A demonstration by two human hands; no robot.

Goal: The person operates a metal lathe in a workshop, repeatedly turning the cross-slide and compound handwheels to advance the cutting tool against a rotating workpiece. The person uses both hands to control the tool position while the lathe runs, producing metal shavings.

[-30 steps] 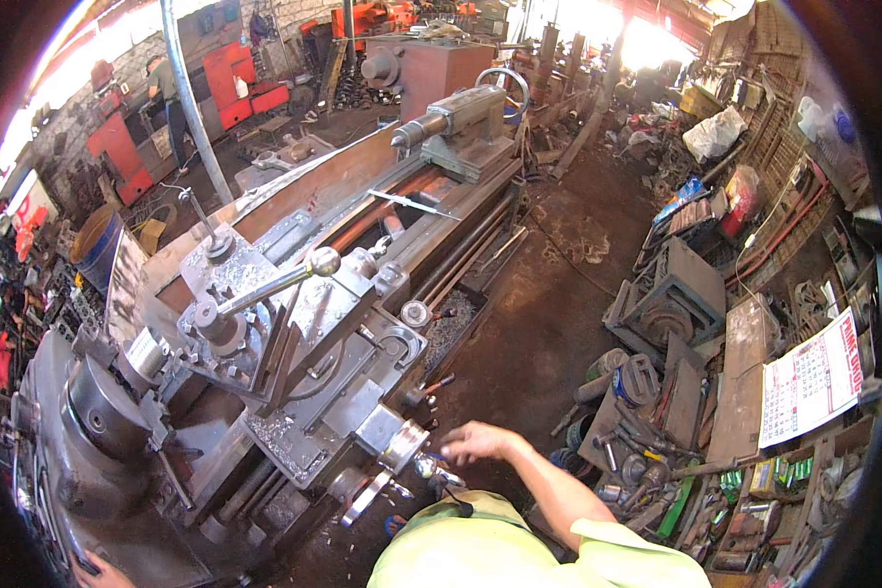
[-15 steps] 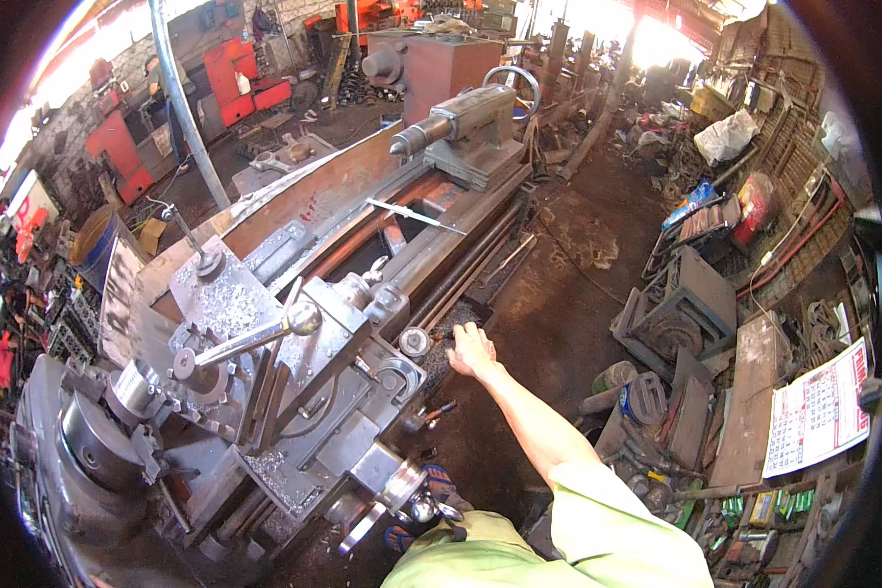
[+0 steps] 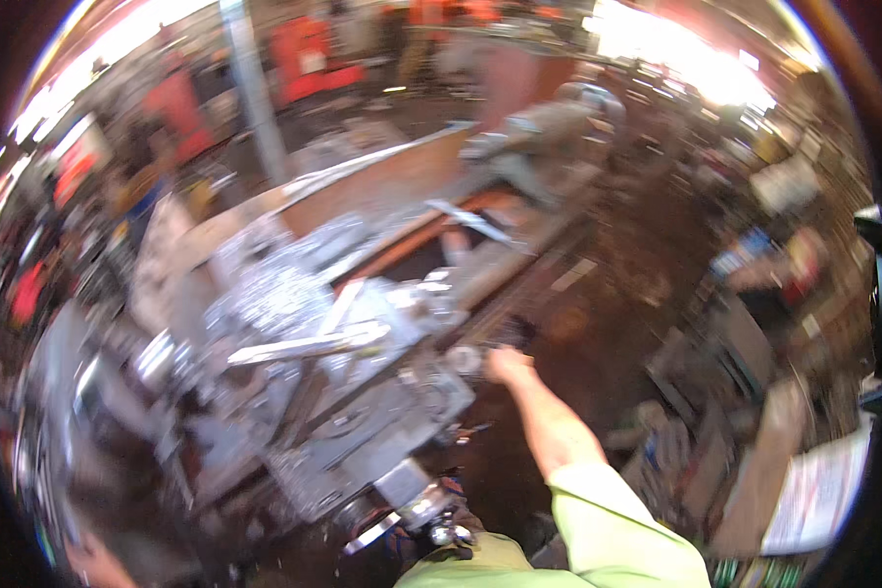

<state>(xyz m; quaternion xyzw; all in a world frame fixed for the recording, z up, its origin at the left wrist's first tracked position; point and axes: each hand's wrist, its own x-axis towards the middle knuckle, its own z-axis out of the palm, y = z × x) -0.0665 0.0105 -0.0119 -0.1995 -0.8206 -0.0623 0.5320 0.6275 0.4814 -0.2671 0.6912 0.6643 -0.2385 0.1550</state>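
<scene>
Motion blurs the whole picture. My right hand (image 3: 508, 365), at the end of an outstretched arm in a light green sleeve, is curled beside a round metal knob (image 3: 464, 360) on the lathe carriage; what its fingers grip is hidden. At the lower left edge a smeared bit of skin, seemingly my left hand or forearm (image 3: 98, 561), shows beside the dark headstock end; its fingers cannot be made out. Left of my right hand, a long lever (image 3: 309, 345) tops the tool post. A slim silver caliper-like tool (image 3: 475, 223) lies across the lathe bed.
Bright metal shavings (image 3: 274, 284) cover the carriage top. The tailstock (image 3: 524, 142) stands at the bed's far end. A blue-grey post (image 3: 253, 93) rises behind the lathe. Along the right are a boxy metal casting (image 3: 715, 348), planks and a paper calendar (image 3: 815, 495).
The view has swung, so the lathe and my right arm appear farther right and lower. My right hand stays at the carriage knob. More skin shows at the lower left edge.
</scene>
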